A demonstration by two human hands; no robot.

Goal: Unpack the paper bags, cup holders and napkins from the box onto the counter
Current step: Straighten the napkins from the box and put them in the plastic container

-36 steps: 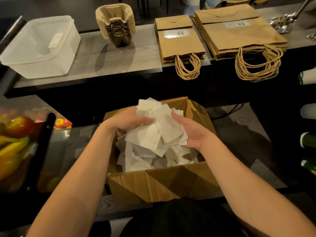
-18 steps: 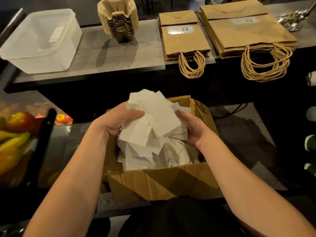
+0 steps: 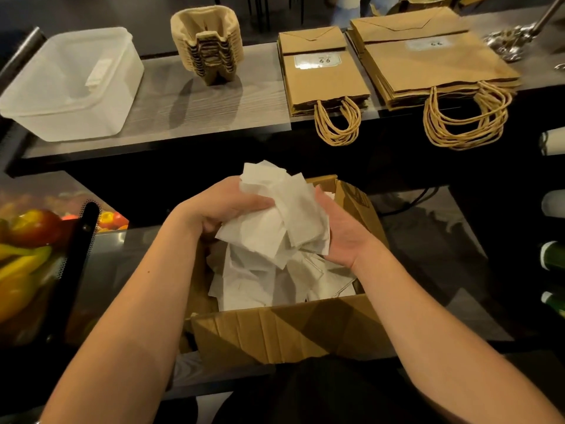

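Loose white paper napkins (image 3: 276,221) are the last item; your left hand (image 3: 226,206) and right hand (image 3: 342,237) clasp a bundle just above the brown cardboard box (image 3: 284,335), more lying inside; next, carry it beyond the box to the grey table (image 3: 214,108).

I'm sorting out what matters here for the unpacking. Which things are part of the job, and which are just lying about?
Part of the job: napkins held between left hand and right hand, box, cup holders, paper bags, counter.

Lying about: plastic tub, fruit, bottles.
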